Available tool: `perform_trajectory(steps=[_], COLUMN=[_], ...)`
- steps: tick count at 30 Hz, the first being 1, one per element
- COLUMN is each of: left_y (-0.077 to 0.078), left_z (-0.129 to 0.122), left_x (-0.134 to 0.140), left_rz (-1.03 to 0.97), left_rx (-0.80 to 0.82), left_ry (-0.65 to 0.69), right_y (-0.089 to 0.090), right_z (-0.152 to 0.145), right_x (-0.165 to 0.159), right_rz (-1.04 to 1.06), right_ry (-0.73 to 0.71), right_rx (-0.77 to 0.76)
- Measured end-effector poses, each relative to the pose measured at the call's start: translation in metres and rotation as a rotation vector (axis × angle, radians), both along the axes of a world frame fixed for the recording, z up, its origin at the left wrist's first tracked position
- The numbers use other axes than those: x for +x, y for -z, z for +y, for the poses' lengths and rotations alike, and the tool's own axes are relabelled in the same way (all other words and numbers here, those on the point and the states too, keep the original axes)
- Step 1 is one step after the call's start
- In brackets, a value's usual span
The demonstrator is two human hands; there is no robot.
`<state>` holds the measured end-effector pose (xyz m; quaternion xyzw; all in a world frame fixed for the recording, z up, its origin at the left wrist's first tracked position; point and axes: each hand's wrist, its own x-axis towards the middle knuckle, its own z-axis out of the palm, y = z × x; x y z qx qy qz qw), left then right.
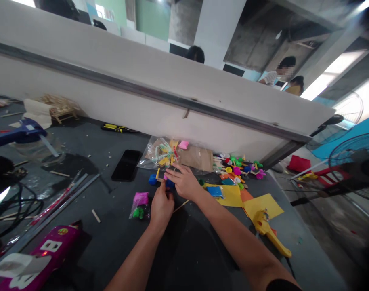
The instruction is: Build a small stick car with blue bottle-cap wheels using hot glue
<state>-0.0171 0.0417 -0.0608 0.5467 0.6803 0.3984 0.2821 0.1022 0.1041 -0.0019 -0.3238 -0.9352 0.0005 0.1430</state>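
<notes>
My left hand (162,205) is closed, its fingertips at a small stick-and-clay piece (165,177) with a pink bit on it. From the right, my right hand (186,182) reaches over, its fingers bent onto the same piece and partly covering it. A blue lump of clay (153,179) lies just left of the fingertips. Below it is a small clear bag (140,205) with pink and green clay. Beyond the hands lies a clear plastic bag (154,151) with yellow and brown pieces. A thin stick (181,206) rests between my wrists.
A black phone (126,165), a purple power strip (48,258) and a blue glue gun (24,131) are on the left. Colourful clay pieces (237,170), yellow paper (265,206) and a yellow tool (272,234) lie right. A white partition (142,109) bounds the back; a fan (357,165) stands beyond.
</notes>
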Motion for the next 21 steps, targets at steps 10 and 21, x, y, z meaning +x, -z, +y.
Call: perform_trajectory(steps=[10, 21], left_y=[-0.0018, -0.0044], left_z=[0.0006, -0.0004], left_x=[-0.0011, -0.001], left_rz=[0.023, 0.005], left_rx=[-0.027, -0.017], left_ry=[0.0, 0.003], right_y=[0.0005, 0.0013], right_z=[-0.0019, -0.0071], right_x=[-0.0002, 0.0004], right_rz=[0.007, 0.0], right_ry=[0.036, 0.033], right_rx=[-0.007, 0.009])
